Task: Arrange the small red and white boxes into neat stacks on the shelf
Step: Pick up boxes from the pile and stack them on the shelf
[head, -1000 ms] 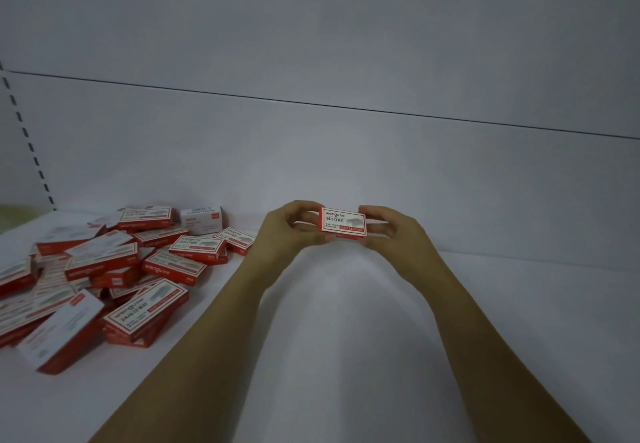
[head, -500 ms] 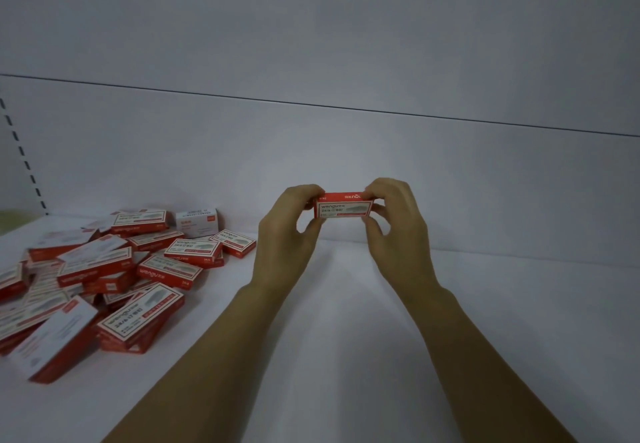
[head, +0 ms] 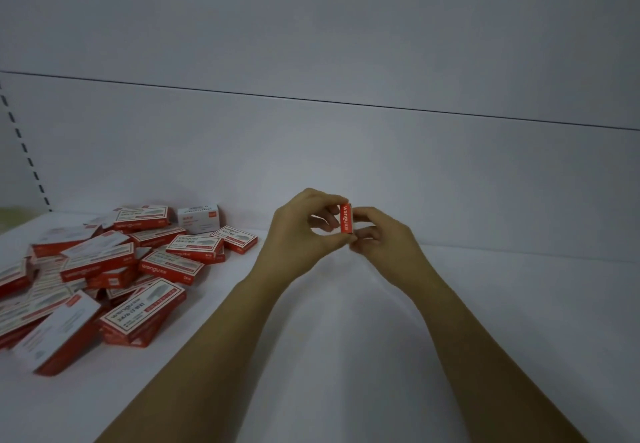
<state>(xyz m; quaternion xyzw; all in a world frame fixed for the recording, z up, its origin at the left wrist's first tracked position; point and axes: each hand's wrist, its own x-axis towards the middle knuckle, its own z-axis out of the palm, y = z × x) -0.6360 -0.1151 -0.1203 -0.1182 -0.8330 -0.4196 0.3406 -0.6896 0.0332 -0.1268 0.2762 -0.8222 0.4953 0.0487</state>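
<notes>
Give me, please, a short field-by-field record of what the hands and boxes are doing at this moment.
held item: small red and white cardboard box, turned on end, narrow red lettered side toward the camera
hands: left hand and right hand both pinch it with their fingertips
loose stock: jumbled heap of red and white boxes at the left of the white shelf
neat stacks: none visible

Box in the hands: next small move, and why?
Probably turn the box flat and set it on the bare shelf below the hands, to start a stack. The left hand and right hand both pinch it on end, narrow red side toward the camera. The pile on the left lies loose, and no stack shows yet.
</notes>
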